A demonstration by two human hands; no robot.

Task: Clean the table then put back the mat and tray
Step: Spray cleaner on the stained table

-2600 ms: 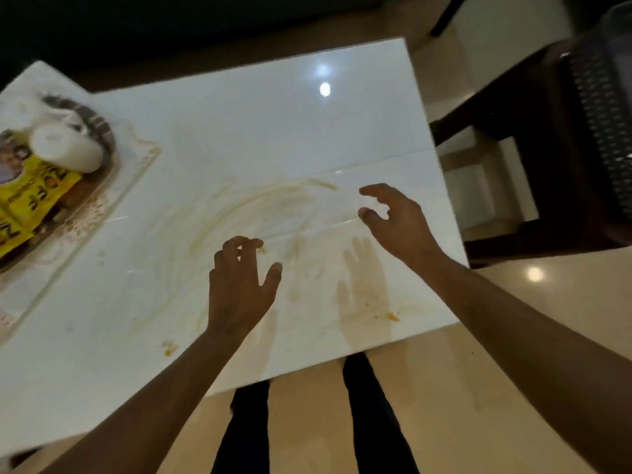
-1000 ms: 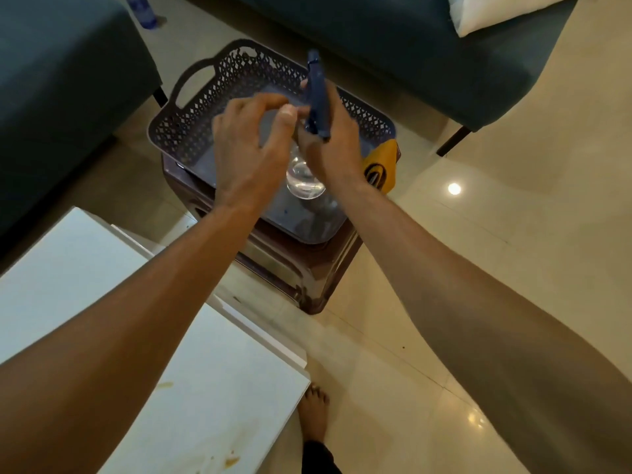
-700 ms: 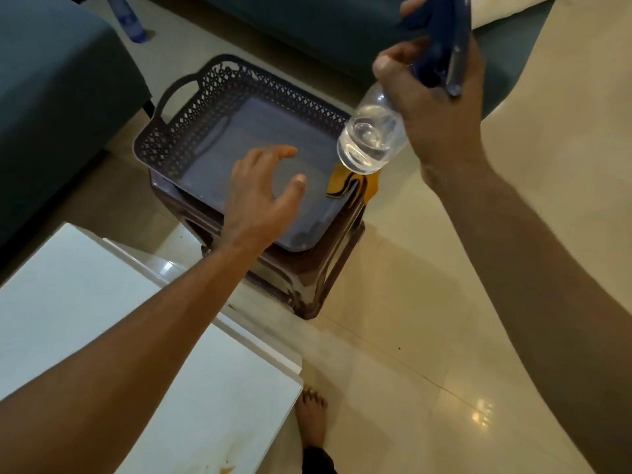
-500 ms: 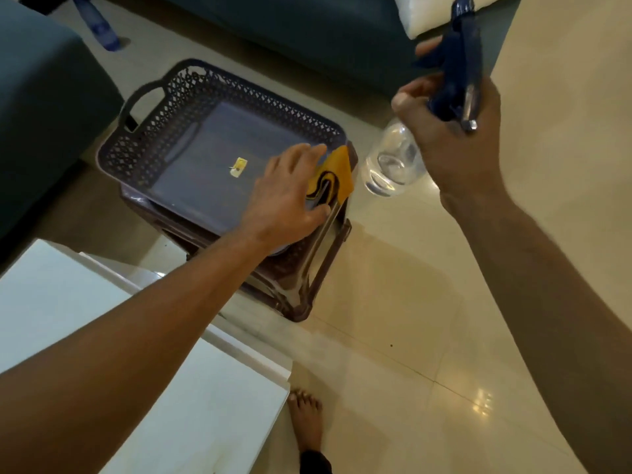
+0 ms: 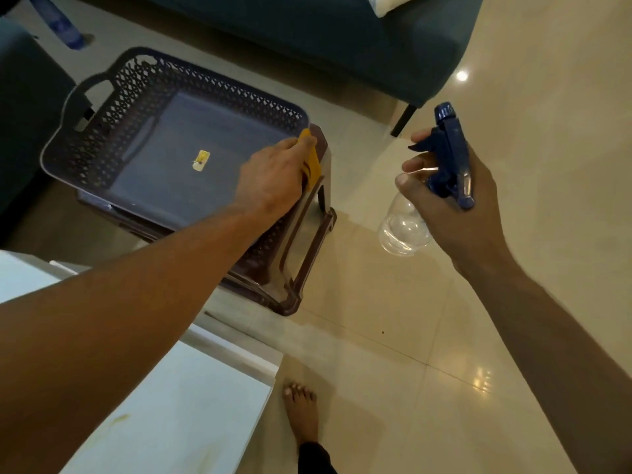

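Note:
A grey lattice-walled basket [image 5: 113, 107] sits on a brown plastic stool [image 5: 301, 241]. At the basket's right corner my left hand [image 5: 270, 176] grips a yellow cloth [image 5: 313, 162] that hangs over the rim. To the right, over the floor, my right hand [image 5: 451, 206] holds a clear spray bottle [image 5: 403, 230] by its dark blue trigger head [image 5: 451, 155]. The white table [image 5: 178, 415] lies at the lower left with faint brown smears on it.
Dark teal sofas [image 5: 342, 39] stand behind and to the left of the stool. A small yellow tag [image 5: 201, 160] lies on the basket floor. A blue bottle [image 5: 58, 25] stands on the floor at top left. My bare foot [image 5: 301, 412] is on the glossy tiles beside the table.
The view turned from the smeared table to the stool. My right hand lifted the spray bottle out of the basket and moved it right. My left hand reached the yellow cloth and took hold.

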